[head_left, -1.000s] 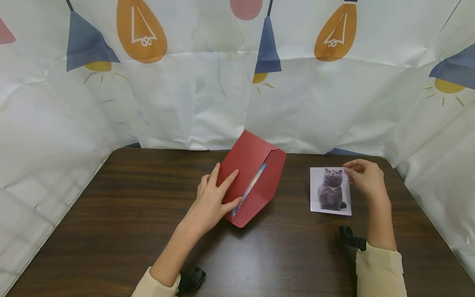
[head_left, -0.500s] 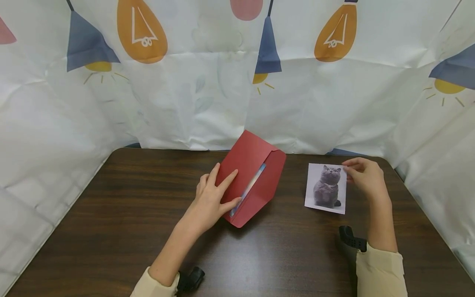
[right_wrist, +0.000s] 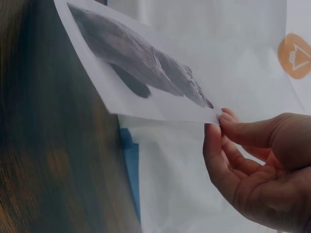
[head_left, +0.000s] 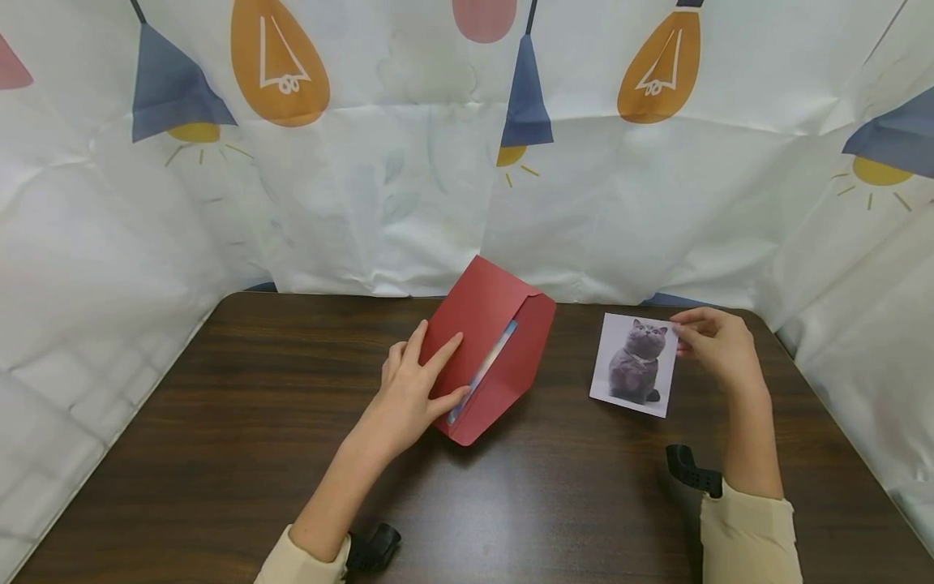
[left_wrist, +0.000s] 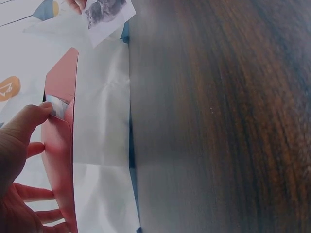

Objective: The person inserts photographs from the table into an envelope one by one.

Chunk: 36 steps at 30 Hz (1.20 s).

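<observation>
My left hand point(head_left: 409, 389) holds a red envelope point(head_left: 481, 312), which is tilted up off the table. The fingers lie spread across its face, and the thumb point(left_wrist: 31, 116) is at the opening. Inside the opening a strip of pale, bluish paper point(head_left: 489, 365) shows; the rest of it is hidden. To the right, my right hand point(head_left: 718, 345) pinches a square photo of a grey cat point(head_left: 633, 365) by its upper right corner, between thumb and fingertips. In the right wrist view the photo point(right_wrist: 112, 94) hangs from that grip, apart from the envelope.
A dark wooden table point(head_left: 219, 422) lies under both hands. Behind it rises a white curtain point(head_left: 350, 195) printed with lamps and bulbs. Black wrist devices point(head_left: 374, 548) are worn at both cuffs.
The cat photo has swung and shifted left and slightly up, tilting more, still pinched by my right hand. My left hand and the red envelope have shifted slightly left.
</observation>
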{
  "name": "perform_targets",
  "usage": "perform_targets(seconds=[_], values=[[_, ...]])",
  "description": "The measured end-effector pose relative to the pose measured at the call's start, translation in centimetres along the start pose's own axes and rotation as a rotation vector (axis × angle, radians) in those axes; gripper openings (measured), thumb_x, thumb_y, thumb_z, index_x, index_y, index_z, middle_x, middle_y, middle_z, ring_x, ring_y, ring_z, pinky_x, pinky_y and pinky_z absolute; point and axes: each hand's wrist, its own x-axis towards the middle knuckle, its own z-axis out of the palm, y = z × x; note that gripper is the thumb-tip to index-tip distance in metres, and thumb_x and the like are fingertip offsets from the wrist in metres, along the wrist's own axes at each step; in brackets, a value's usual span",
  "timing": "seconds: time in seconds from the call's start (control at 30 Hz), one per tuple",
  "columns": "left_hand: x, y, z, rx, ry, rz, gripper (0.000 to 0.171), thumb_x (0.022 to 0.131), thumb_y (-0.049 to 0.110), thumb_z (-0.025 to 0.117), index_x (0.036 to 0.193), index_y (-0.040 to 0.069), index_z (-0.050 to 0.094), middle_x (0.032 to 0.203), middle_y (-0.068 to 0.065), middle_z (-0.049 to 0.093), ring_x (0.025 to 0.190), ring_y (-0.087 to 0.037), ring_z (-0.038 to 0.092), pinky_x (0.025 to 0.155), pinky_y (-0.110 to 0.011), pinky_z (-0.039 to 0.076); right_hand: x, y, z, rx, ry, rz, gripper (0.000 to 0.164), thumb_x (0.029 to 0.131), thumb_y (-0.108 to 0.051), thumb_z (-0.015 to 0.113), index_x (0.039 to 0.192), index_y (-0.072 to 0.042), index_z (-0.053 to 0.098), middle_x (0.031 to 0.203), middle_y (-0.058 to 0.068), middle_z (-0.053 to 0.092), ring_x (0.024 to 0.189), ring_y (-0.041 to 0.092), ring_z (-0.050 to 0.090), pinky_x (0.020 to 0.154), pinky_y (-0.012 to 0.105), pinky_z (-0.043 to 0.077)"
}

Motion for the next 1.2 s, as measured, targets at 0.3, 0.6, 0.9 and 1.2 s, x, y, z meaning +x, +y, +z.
perform_targets(seconds=[0.3,0.6,0.9,1.2], values=[[0.0,-0.3,0.0,-0.002,0.019,-0.005,0.074,0.089,0.029,0.086,0.154,0.013,0.055,0.164,-0.032,0.030,0.135,-0.052,0.039,0.098,-0.063,0.053,0.0,-0.3,-0.1,0.061,-0.016,-0.016,0.030,0.108,-0.003,0.057,0.128,0.018,0.060,0.087,-0.006,0.066,0.067,0.002,0.064,0.065,0.018,0.059],[0.0,-0.5,0.1,0.004,0.025,-0.012,0.075,0.090,0.028,0.086,0.155,0.012,0.053,0.165,-0.032,0.028,0.136,-0.051,0.038,0.096,-0.063,0.054,-0.2,-0.9,-0.2,0.102,-0.041,-0.033,0.032,0.108,-0.004,0.057,0.129,0.019,0.058,0.085,-0.016,0.065,0.071,0.002,0.066,0.068,0.020,0.060],[0.0,-0.6,0.1,0.010,0.031,-0.018,0.074,0.090,0.027,0.086,0.155,0.012,0.054,0.165,-0.032,0.028,0.136,-0.051,0.038,0.097,-0.063,0.054,-0.3,-1.6,-0.1,0.143,-0.078,-0.041,0.033,0.108,-0.002,0.055,0.132,0.022,0.055,0.087,-0.016,0.066,0.074,0.001,0.068,0.070,0.022,0.061],[0.1,-0.8,0.1,0.002,0.006,-0.040,0.075,0.090,0.028,0.085,0.156,0.013,0.053,0.166,-0.032,0.027,0.138,-0.052,0.036,0.098,-0.064,0.053,-0.4,-2.0,0.0,0.177,-0.092,-0.068,0.032,0.107,0.001,0.054,0.131,0.024,0.055,0.085,-0.017,0.067,0.074,0.001,0.068,0.071,0.023,0.062]])
